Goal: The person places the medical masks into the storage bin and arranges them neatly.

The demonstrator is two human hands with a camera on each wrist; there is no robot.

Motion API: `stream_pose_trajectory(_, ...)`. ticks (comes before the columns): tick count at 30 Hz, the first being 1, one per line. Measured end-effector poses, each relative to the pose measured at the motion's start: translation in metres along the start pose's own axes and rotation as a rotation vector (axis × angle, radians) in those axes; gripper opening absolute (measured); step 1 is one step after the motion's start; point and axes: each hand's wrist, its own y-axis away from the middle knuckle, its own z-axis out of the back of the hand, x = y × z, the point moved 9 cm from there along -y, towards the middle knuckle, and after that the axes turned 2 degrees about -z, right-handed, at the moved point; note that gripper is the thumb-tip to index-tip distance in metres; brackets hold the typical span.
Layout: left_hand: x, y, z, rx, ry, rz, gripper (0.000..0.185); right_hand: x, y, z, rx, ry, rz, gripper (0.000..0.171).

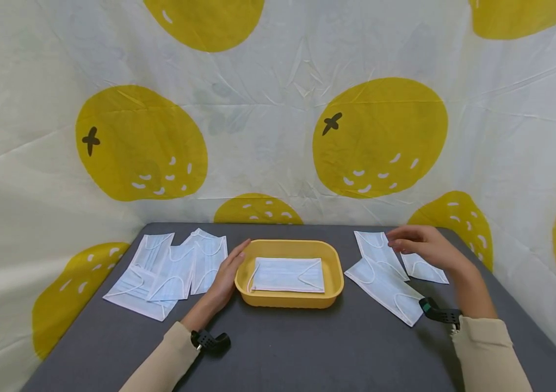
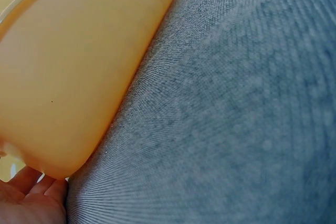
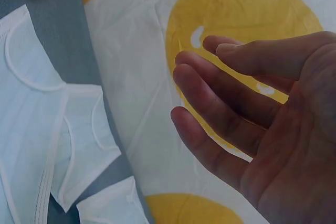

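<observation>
A yellow tray (image 1: pixel 334 277) stands mid-table with one white face mask (image 1: pixel 288 275) lying flat in it. My left hand (image 1: pixel 226 275) rests with straight fingers against the tray's left wall; in the left wrist view the tray wall (image 2: pixel 68 77) fills the left side with fingertips (image 2: pixel 31 195) below it. My right hand (image 1: pixel 422 245) hovers with relaxed fingers over loose masks (image 1: pixel 381 272) to the right of the tray and holds nothing. In the right wrist view the empty palm and fingers (image 3: pixel 226 114) hang above those masks (image 3: pixel 47 145).
Several more masks (image 1: pixel 167 269) lie fanned out left of the tray. The grey table (image 1: pixel 307 348) is walled by a white cloth with yellow fruit prints (image 1: pixel 381 136). A black wrist mount sits on each forearm.
</observation>
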Motion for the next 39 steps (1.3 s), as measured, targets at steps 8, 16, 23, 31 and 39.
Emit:
stream_pose_trajectory(8, 0.001, 0.001, 0.002, -0.015, -0.015, 0.008, 0.05, -0.027, 0.008, 0.015, -0.026, -0.014, -0.043, 0.028)
stream_pose_trajectory(16, 0.002, 0.0, 0.003, -0.014, -0.024, 0.012, 0.049, -0.062, 0.014, 0.03, -0.073, 0.099, -0.18, 0.038)
stream_pose_trajectory(23, 0.003, 0.001, 0.002, -0.013, -0.023, 0.018, 0.049, -0.094, 0.025, 0.036, -0.094, 0.194, -0.334, 0.048)
stream_pose_trajectory(31, -0.001, 0.0, 0.0, -0.009, -0.029, 0.005, 0.05, -0.117, 0.033, 0.041, -0.136, 0.185, -0.425, 0.053)
stream_pose_trajectory(39, 0.001, 0.0, 0.001, -0.005, -0.035, 0.017, 0.051, -0.143, 0.04, 0.045, -0.139, 0.228, -0.509, 0.06)
